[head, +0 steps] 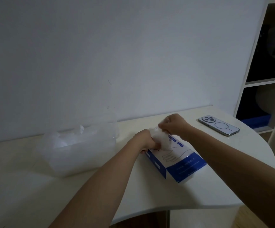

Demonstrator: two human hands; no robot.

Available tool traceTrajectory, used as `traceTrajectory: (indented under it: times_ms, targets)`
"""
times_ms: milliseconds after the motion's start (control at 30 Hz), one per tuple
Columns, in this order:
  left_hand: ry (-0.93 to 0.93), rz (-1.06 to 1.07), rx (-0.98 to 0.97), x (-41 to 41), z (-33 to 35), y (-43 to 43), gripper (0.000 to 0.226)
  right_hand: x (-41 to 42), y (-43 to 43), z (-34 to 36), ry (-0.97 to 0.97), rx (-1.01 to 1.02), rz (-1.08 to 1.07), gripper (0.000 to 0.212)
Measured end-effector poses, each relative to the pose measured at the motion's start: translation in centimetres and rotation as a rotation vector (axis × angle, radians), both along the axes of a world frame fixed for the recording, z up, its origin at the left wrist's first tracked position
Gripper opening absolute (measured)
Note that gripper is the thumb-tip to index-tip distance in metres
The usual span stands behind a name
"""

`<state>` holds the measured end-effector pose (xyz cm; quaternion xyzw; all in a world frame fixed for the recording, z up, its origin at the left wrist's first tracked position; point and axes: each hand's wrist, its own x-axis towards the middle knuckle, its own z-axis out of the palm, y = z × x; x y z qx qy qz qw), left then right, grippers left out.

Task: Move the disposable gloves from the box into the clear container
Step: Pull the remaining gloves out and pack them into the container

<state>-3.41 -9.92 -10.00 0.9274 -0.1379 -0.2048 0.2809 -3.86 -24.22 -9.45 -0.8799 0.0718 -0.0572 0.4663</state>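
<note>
Gloves (159, 139): translucent clump half out of the glove box (182, 163) slot; more seem to lie in the clear container (77, 155)
Right hand (174, 123): fingertips pinch the clump, raised above the box to draw it free
Left hand (144, 139): fingers curled round the box's far end; likely bracing it against the pull
Container: on the table (150, 195) just left of the box; a short carry

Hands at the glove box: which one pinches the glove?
The right hand, raised higher, pinches the translucent plastic glove; the left hand grips the blue-and-white cardboard box.
</note>
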Motion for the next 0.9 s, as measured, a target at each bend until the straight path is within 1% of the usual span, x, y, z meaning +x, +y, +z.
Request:
traceTrajectory:
  times_ms: [67, 100, 133, 167, 200, 233, 267, 300, 333, 367, 400, 433, 467, 500, 533, 567, 600, 633, 700, 767, 800, 833, 900]
  targets:
    - [-0.01, 0.014, 0.016, 0.3, -0.4, 0.0, 0.016, 0.0, -0.5, 0.0, -0.214, 0.283, -0.041, 0.026]
    - [-0.012, 0.021, 0.022, 0.3, -0.4, 0.0, 0.016, 0.2, -0.7, 0.1, -0.266, 0.385, -0.058, 0.028]
    - [-0.011, 0.025, 0.023, 0.4, -0.4, 0.0, 0.016, 0.3, -0.9, 0.3, -0.274, 0.432, -0.064, 0.028]
    - [-0.009, 0.022, 0.019, 0.4, -0.4, 0.0, 0.017, 0.3, -0.9, 0.5, -0.234, 0.425, -0.046, 0.026]
    - [-0.008, 0.021, 0.018, 0.5, -0.4, 0.0, 0.019, 0.4, -0.9, 0.6, -0.145, 0.357, -0.016, 0.028]
    - [-0.008, 0.02, 0.021, 0.5, -0.4, 0.0, 0.019, 0.5, -0.9, 0.5, -0.017, 0.244, 0.012, 0.035]
    - [-0.005, 0.022, 0.026, 0.6, -0.4, 0.0, 0.02, 0.4, -0.9, 0.4, 0.136, 0.091, 0.026, 0.041]
    - [-0.002, 0.022, 0.03, 0.6, -0.5, 0.0, 0.02, 0.2, -0.8, 0.4, 0.261, -0.052, 0.034, 0.04]
    - [0.0, 0.021, 0.03, 0.6, -0.5, 0.0, 0.021, 0.1, -0.6, 0.5, 0.293, -0.139, 0.024, 0.032]
    - [0.003, 0.02, 0.03, 0.5, -0.4, 0.0, 0.022, 0.1, -0.5, 0.6, 0.218, -0.133, 0.009, 0.021]
    - [0.002, 0.018, 0.028, 0.5, -0.5, -0.1, 0.023, 0.1, -0.5, 0.8, 0.083, -0.044, -0.01, 0.014]
    - [0.0, 0.017, 0.03, 0.6, -0.6, -0.1, 0.023, 0.0, -0.5, 1.1, -0.065, 0.1, -0.037, 0.017]
    - [0.001, 0.016, 0.036, 0.7, -0.6, -0.1, 0.022, -0.2, -0.6, 1.5, -0.169, 0.244, -0.061, 0.024]
    - [0.003, 0.016, 0.041, 0.7, -0.6, -0.1, 0.023, -0.3, -0.7, 1.9, -0.212, 0.356, -0.065, 0.031]
    - [0.005, 0.013, 0.041, 0.8, -0.6, -0.1, 0.024, -0.3, -0.8, 2.2, -0.192, 0.41, -0.056, 0.036]
    - [0.01, 0.012, 0.038, 0.8, -0.6, -0.1, 0.025, -0.5, -0.8, 2.5, -0.125, 0.416, -0.025, 0.038]
    - [0.01, 0.012, 0.031, 0.7, -0.6, -0.1, 0.025, -0.9, -0.7, 2.6, -0.047, 0.403, 0.017, 0.038]
    - [0.006, 0.01, 0.024, 0.6, -0.5, -0.1, 0.023, -1.0, -0.6, 2.7, -0.018, 0.424, 0.049, 0.037]
    - [-0.002, -0.014, 0.003, 0.3, -0.2, 0.2, 0.02, -1.0, -0.7, 3.1, -0.088, 0.561, 0.041, 0.036]
    - [0.032, -0.037, -0.045, 0.0, 0.5, 0.8, 0.014, -0.7, -0.8, 3.7, -0.189, 0.702, -0.06, 0.038]
    - [0.058, -0.04, -0.079, -0.2, 0.9, 1.3, 0.012, -0.5, -0.8, 4.0, -0.229, 0.755, -0.097, 0.036]
    - [0.067, -0.028, -0.111, -0.1, 1.4, 1.7, 0.015, -0.2, -0.8, 4.3, -0.25, 0.786, -0.103, 0.032]
    - [0.024, 0.07, -0.206, 0.2, 2.4, 1.8, 0.023, 0.3, -0.7, 4.5, -0.252, 0.765, -0.06, 0.027]
